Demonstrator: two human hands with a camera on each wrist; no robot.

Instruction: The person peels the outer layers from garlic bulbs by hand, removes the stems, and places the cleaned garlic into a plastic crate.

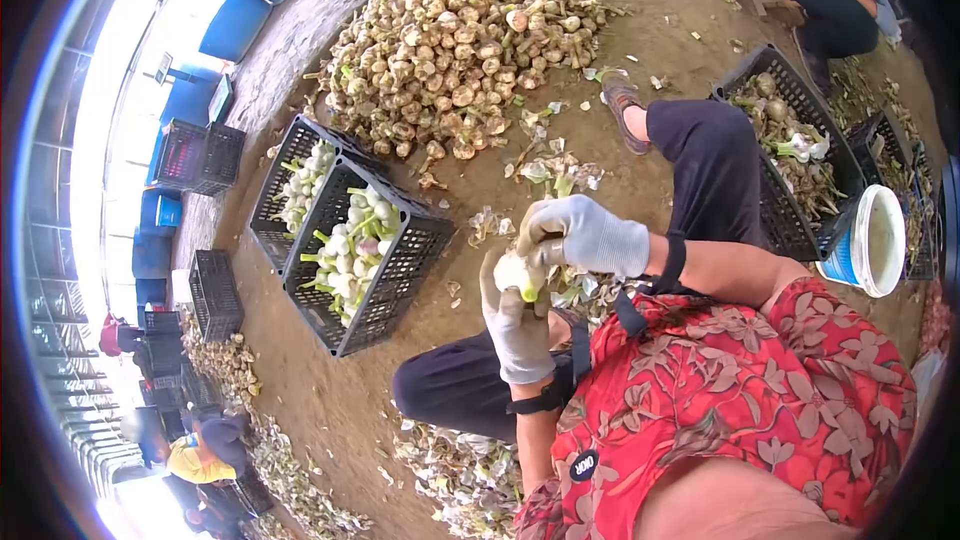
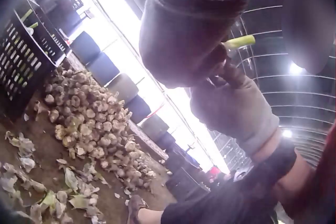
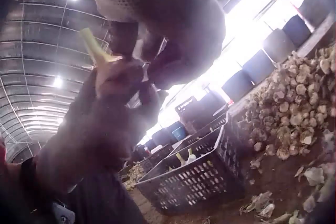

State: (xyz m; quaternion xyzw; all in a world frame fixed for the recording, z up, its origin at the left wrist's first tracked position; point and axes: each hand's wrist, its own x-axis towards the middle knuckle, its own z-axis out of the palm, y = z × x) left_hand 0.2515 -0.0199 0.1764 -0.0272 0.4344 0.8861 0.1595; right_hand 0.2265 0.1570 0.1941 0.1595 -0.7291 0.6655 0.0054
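Observation:
Both hands wear pale grey work gloves and meet in front of the lap in the head view. My left hand (image 1: 520, 330) grips a white garlic bulb (image 1: 514, 273) from below, its short green stem (image 1: 530, 293) pointing toward the body. The right hand (image 1: 594, 234) curls in from above, thumb and fingers pinching the bulb's upper side. In the left wrist view the cut stem (image 2: 240, 42) sticks out beyond the fingers. The right wrist view shows the stem (image 3: 93, 46) above the left hand (image 3: 105, 116); most of the bulb is hidden by fingers there.
Two black crates (image 1: 425, 258) of trimmed white garlic stand ahead. Beyond lies a large heap of untrimmed garlic (image 1: 450, 50). A crate (image 1: 838, 120) of garlic and a white bucket (image 1: 880, 240) are at the right side. Peeled skins (image 1: 455, 470) litter the floor; other people (image 1: 825, 0) work nearby.

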